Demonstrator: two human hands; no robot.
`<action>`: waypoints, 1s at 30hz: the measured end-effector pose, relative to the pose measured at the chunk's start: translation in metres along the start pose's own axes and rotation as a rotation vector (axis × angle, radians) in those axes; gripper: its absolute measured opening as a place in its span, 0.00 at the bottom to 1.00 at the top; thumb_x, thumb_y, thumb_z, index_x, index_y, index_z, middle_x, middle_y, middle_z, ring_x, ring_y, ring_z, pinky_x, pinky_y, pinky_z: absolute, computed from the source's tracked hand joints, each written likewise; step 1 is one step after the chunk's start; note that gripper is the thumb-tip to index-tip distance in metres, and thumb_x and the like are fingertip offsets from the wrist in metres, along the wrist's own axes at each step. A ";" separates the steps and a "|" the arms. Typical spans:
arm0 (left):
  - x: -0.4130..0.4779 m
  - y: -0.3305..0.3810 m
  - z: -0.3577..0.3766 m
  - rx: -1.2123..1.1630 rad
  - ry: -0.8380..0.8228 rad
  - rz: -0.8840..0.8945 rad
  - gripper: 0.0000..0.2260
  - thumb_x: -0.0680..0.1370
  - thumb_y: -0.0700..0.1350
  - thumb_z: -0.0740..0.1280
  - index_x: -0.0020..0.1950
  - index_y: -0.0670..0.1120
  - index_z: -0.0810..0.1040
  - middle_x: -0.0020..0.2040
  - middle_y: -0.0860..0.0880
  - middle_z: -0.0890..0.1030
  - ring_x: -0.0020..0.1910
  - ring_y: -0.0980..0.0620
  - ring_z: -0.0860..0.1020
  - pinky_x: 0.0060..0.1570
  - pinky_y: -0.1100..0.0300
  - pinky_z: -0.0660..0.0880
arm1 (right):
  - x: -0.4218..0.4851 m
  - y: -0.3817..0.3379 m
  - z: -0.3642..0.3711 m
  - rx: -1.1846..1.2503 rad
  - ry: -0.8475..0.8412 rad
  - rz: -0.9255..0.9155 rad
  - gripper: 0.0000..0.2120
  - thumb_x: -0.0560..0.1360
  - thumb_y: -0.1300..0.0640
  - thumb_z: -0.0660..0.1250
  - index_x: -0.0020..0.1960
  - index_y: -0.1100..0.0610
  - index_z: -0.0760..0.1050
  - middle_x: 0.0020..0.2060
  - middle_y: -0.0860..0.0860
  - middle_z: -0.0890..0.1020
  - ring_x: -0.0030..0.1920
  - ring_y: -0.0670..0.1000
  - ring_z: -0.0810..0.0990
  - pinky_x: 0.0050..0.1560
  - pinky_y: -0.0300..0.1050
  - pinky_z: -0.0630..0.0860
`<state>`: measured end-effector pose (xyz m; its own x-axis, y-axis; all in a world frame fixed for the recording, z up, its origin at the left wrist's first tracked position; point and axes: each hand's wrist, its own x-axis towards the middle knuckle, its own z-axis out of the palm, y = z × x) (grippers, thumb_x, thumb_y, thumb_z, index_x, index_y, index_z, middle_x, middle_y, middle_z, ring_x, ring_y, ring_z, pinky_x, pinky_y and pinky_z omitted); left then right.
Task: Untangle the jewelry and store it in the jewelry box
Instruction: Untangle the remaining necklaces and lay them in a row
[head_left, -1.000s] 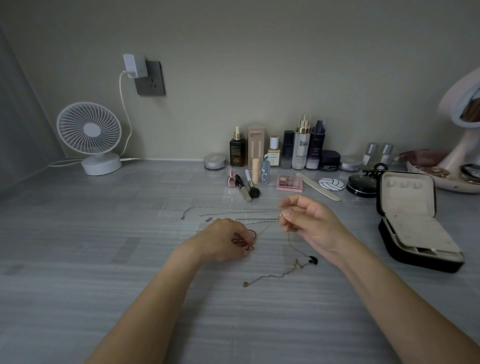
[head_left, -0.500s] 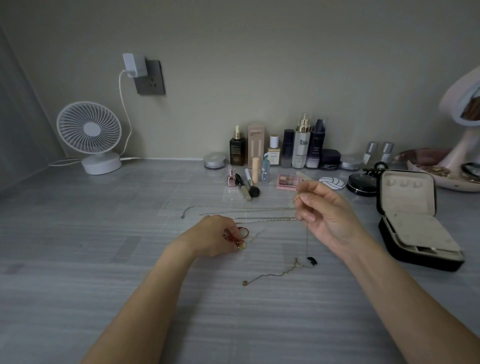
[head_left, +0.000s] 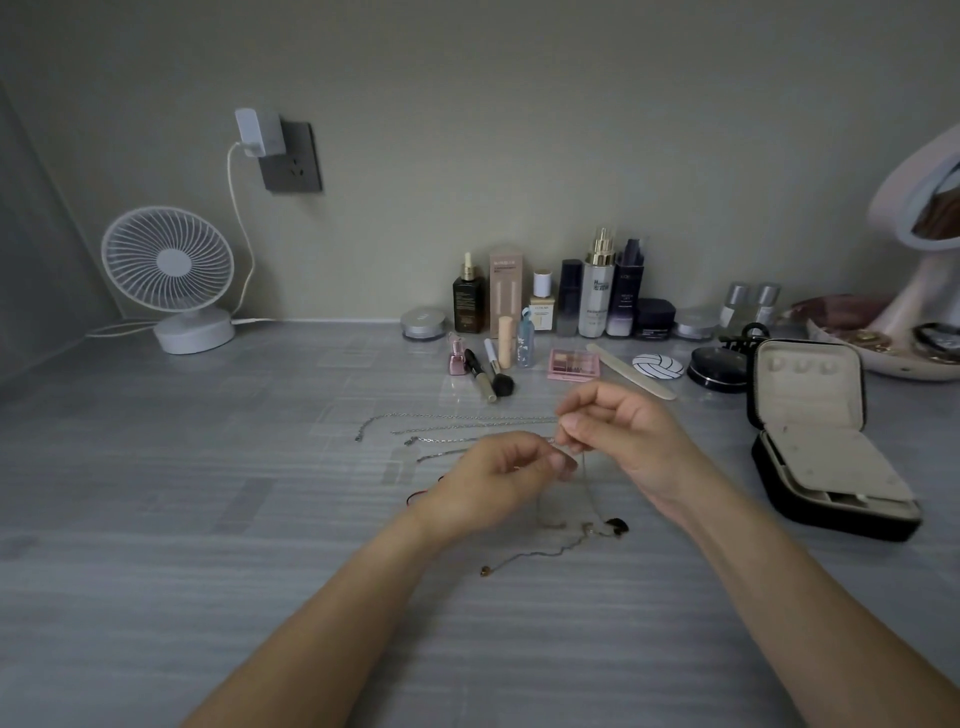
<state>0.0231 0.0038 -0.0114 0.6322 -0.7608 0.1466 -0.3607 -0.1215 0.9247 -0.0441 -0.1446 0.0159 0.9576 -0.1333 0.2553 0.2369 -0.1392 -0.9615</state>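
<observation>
I record my left hand and right hand both pinching one thin necklace above the table. Its dark pendant rests on the surface. The jewelry box lies open at the right, apart from both hands.

Dim beige wall, grey, perhaps wooden tabletop

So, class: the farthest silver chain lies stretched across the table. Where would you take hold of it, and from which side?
Pinch the silver chain at its free left end, coming down from above. It lies flat and straight on the table, so only a fingertip grip fits, and its right end is hidden behind the right hand.
</observation>
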 end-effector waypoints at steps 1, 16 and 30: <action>-0.001 0.002 -0.003 -0.062 0.008 0.006 0.08 0.78 0.41 0.62 0.41 0.49 0.78 0.44 0.50 0.83 0.49 0.54 0.79 0.59 0.58 0.72 | -0.001 -0.002 -0.001 -0.056 -0.010 0.008 0.07 0.73 0.69 0.64 0.43 0.59 0.76 0.30 0.48 0.81 0.33 0.43 0.79 0.39 0.32 0.76; -0.009 0.003 -0.032 0.401 -0.134 -0.207 0.09 0.75 0.47 0.65 0.35 0.49 0.79 0.28 0.55 0.76 0.27 0.58 0.72 0.32 0.62 0.71 | -0.003 0.006 -0.024 -1.112 -0.320 0.585 0.05 0.68 0.54 0.71 0.40 0.55 0.82 0.27 0.46 0.79 0.30 0.44 0.76 0.35 0.35 0.73; -0.002 -0.004 -0.004 0.558 0.035 0.007 0.10 0.77 0.49 0.63 0.53 0.49 0.81 0.52 0.54 0.79 0.52 0.58 0.76 0.50 0.68 0.69 | -0.004 0.007 -0.013 -1.176 -0.303 0.516 0.03 0.65 0.56 0.69 0.38 0.50 0.78 0.37 0.47 0.80 0.38 0.46 0.77 0.37 0.37 0.73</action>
<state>0.0255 0.0084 -0.0143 0.6471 -0.7426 0.1726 -0.6674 -0.4424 0.5990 -0.0480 -0.1576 0.0094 0.9292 -0.2258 -0.2924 -0.2998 -0.9234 -0.2397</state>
